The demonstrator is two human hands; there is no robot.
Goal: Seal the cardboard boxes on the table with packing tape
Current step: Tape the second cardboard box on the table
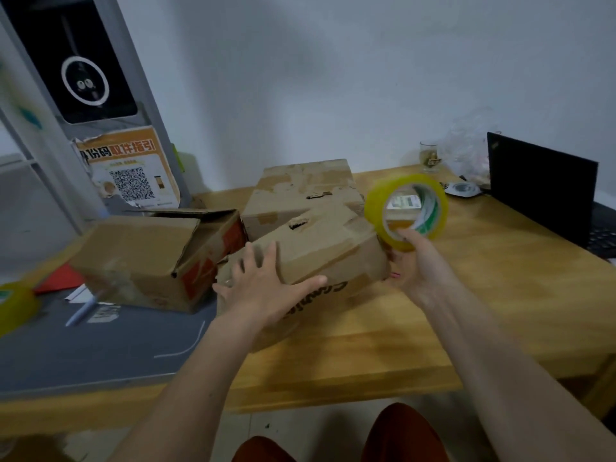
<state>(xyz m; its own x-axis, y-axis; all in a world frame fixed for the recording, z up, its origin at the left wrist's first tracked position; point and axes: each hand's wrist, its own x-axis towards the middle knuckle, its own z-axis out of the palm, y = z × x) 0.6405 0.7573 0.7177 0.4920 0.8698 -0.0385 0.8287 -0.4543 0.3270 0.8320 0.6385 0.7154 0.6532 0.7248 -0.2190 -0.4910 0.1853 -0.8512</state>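
Three worn cardboard boxes sit on the wooden table [433, 315]. The nearest box [326, 248] lies in the middle, flaps down, and my left hand [263, 288] rests flat on its near left corner with fingers spread. My right hand [416, 261] grips a yellow roll of packing tape [406, 211], held upright just past the box's right end. A second closed box [300, 195] stands behind it. A third box [150, 258] at the left has its top flaps open.
A grey mat [100, 345] covers the table's left part, with a pen [81, 311], a red sheet and another yellow tape roll [13, 305] at the far left edge. A black laptop [546, 191], a glass [430, 156] and a plastic bag stand at the back right.
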